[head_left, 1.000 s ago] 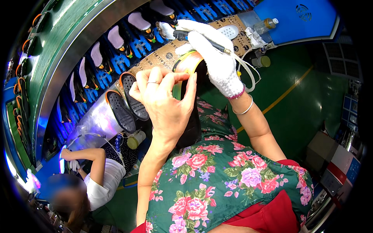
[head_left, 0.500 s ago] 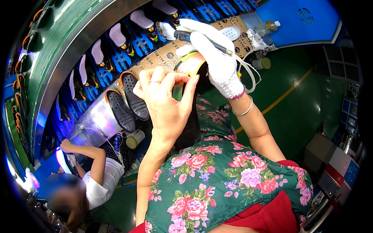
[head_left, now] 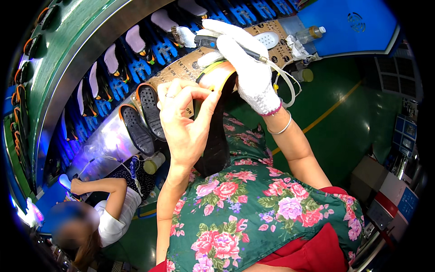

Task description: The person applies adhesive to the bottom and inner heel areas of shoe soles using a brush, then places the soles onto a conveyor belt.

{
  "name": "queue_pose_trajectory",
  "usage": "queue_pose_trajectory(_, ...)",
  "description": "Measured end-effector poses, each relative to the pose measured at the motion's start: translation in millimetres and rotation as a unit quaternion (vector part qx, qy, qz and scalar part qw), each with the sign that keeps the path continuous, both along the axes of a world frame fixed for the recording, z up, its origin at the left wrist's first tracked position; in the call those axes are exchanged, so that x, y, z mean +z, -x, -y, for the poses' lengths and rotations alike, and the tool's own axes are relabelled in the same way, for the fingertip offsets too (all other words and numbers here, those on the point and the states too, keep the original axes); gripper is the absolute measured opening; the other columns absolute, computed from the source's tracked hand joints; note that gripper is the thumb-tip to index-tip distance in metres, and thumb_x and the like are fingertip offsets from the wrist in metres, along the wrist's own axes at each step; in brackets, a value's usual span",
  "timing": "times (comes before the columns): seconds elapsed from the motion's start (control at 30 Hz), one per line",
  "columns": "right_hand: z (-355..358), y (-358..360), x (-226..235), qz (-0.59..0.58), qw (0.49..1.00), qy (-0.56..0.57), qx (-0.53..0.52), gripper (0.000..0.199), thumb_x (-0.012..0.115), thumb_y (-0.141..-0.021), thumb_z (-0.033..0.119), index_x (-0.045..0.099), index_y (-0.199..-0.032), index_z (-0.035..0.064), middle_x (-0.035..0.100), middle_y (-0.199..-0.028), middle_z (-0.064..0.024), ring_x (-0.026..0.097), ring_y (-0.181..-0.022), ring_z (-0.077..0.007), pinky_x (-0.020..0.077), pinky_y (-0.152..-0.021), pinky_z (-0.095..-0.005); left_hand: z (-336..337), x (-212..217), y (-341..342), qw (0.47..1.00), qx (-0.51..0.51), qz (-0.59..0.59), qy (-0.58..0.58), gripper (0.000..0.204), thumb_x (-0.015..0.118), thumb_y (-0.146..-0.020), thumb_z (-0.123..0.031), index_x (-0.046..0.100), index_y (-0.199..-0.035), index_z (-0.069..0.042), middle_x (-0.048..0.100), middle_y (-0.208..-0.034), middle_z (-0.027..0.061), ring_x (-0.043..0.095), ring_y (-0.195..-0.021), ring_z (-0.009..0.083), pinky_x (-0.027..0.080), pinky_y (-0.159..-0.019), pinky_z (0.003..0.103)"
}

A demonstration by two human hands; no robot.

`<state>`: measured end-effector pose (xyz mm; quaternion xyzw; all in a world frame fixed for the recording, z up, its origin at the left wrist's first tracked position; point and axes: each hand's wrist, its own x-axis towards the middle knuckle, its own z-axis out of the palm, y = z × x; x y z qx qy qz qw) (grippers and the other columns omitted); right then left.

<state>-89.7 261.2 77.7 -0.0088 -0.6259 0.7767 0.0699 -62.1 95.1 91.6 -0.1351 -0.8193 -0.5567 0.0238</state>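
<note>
My right hand (head_left: 253,68), in a white knitted glove, is closed round a dark-handled brush (head_left: 206,41) with a pale head and a thin hose at its back end. The same glove also rests against the toe end of a black shoe (head_left: 213,149) with an orange-and-yellow inside. Bare, my left hand (head_left: 186,118) pinches thumb and forefinger together at the shoe's opening. What lies between those fingertips is too small to make out. Two black perforated clogs with orange rims, one clog (head_left: 152,109) and another clog (head_left: 136,129), lie left of my left hand.
Shoes with pale insoles sit on blue holders (head_left: 164,45) along the curved line. Cardboard (head_left: 181,68) covers the bench edge, with a white perforated sole piece (head_left: 267,40) and a bottle (head_left: 310,34) on it. A co-worker in a white sleeve (head_left: 120,213) works at lower left.
Both my hands, the brush and the shoe have shifted slightly left in the picture. My left fingertips stay pinched at the shoe's opening. The co-worker's arm has moved a little.
</note>
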Motion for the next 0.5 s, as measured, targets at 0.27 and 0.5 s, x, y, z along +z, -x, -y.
queue_pose_trajectory(0.27, -1.3, 5.0, -11.0, -0.048, 0.998, -0.03, 0.003, 0.035, 0.053, -0.102, 0.011, 0.06, -0.133, -0.0023, 0.068, -0.125, -0.0139, 0.074, -0.088, -0.0231, 0.0612, -0.078, -0.0313, 1.4, -2.9, -4.4, 0.997, 0.013, 0.023, -0.068, 0.011, 0.079, -0.08, -0.005, 0.068, -0.08, -0.004, 0.059, -0.084, 0.0049, 0.047, -0.088, 0.0198, 0.038, -0.081, 0.031)
queue_pose_trajectory(0.5, 3.8, 1.9, -6.6, -0.032, 0.999, -0.033, 0.008, 0.035, 0.053, -0.102, 0.011, 0.059, -0.134, -0.0017, 0.069, -0.122, -0.0139, 0.074, -0.087, -0.0232, 0.0615, -0.076, -0.0307, 9.2, -2.0, -10.7, 0.991, 0.023, 0.076, -0.105, 0.01, 0.077, -0.082, -0.003, 0.067, -0.082, -0.002, 0.058, -0.086, 0.0043, 0.047, -0.09, 0.0178, 0.037, -0.082, 0.03)
